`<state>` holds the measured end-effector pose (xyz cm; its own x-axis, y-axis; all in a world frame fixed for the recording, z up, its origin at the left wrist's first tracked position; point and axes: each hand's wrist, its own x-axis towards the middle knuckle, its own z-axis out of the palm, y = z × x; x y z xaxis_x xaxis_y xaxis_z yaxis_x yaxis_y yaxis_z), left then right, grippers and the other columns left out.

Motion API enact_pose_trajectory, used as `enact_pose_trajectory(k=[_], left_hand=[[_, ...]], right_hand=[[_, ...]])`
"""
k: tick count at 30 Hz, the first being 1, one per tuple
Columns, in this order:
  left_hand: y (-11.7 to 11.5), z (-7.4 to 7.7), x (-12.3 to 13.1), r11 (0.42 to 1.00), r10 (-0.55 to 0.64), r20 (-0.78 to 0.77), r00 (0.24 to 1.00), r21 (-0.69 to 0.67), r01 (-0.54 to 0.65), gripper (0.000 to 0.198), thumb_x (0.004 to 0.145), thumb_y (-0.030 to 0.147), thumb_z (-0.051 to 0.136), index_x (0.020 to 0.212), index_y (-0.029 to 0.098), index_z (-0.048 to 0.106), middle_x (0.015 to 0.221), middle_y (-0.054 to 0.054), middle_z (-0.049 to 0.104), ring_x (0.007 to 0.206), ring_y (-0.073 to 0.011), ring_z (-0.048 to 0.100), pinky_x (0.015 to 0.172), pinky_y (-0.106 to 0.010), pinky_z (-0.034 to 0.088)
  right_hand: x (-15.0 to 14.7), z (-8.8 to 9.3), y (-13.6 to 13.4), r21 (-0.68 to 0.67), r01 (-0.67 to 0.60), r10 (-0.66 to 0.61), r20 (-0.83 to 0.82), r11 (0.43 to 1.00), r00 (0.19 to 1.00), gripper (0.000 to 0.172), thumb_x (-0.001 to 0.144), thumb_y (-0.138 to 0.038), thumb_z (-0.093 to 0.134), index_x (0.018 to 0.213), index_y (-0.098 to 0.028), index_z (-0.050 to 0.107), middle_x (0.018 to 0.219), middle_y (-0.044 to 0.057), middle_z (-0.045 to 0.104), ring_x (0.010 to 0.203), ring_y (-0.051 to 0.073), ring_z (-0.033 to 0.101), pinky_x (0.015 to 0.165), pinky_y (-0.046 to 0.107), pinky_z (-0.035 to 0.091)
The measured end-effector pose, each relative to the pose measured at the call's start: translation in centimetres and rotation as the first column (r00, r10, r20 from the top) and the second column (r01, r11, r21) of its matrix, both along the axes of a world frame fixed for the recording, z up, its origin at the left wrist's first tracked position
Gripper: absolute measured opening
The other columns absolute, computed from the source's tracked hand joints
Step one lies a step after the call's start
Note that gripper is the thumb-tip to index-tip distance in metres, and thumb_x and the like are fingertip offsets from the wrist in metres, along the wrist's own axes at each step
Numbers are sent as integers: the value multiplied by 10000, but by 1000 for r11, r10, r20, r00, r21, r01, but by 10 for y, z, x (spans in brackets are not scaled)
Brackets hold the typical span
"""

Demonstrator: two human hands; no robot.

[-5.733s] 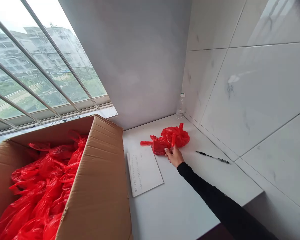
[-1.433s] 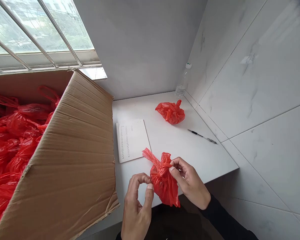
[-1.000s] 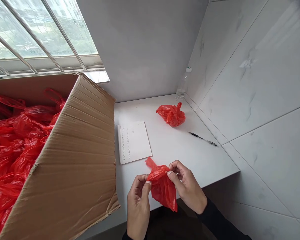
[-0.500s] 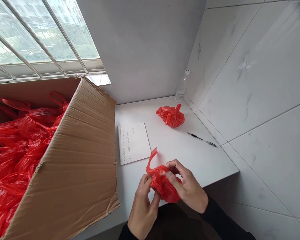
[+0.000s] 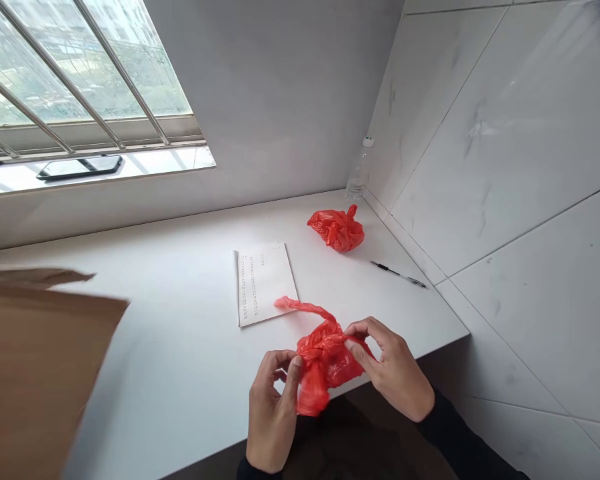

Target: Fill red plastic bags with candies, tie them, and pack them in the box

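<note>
A knotted red plastic bag (image 5: 337, 363) is held between my two hands at the table's front edge. My left hand (image 5: 275, 400) pinches its left side between thumb and fingers. On the other side, my right hand (image 5: 387, 363) grips a twisted part with thumb and forefinger. One loose strip of the bag stretches up and left over the lower corner of a printed paper pad (image 5: 267, 283). Whatever lies inside the bag cannot be made out.
Another tied red bag (image 5: 336, 229) rests farther back, near a clear bottle (image 5: 357, 173) in the corner. A black pen (image 5: 397, 274) lies by the tiled wall. At the left stands a cardboard box (image 5: 35, 380); a phone (image 5: 80, 167) is on the windowsill.
The cardboard box has shifted left and down, uncovering more table and the phone. My hands have spread apart, pulling the bag's knot sideways; its loose strip has swung left.
</note>
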<state>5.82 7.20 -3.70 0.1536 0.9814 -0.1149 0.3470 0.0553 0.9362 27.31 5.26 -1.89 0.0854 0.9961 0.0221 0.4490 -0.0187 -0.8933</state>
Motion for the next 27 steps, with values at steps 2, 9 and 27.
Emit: enact_pose_trajectory(k=[2,9,27], left_hand=[[0,0,-1,999,44,-12,999,25,-43,210,990,424,518,998,248,633,1056,-56,650,969,-233,620,825,-380,483],[6,-1,5,973,-44,-114,992,219,68,131,943,348,609,1021,293,698,1022,-34,681,1010,-238,607,870,-384,497],[-1,8,2,947,-106,-133,985,289,141,275,853,341,731,1112,285,655,1149,-55,647,1107,-267,587,922,-405,488]], right_hand=[[1,0,0,2,27,-27,0,1000,1000,84,1007,-302,525,1015,-267,601,983,-1,635,932,182,608,844,330,482],[-4,2,4,28,28,-27,-42,999,999,93,1012,-313,500,997,-250,568,968,1,617,917,174,592,819,312,479],[-9,8,9,27,17,-15,-64,999,998,130,1012,-326,486,1002,-242,584,943,11,642,881,183,617,817,333,507]])
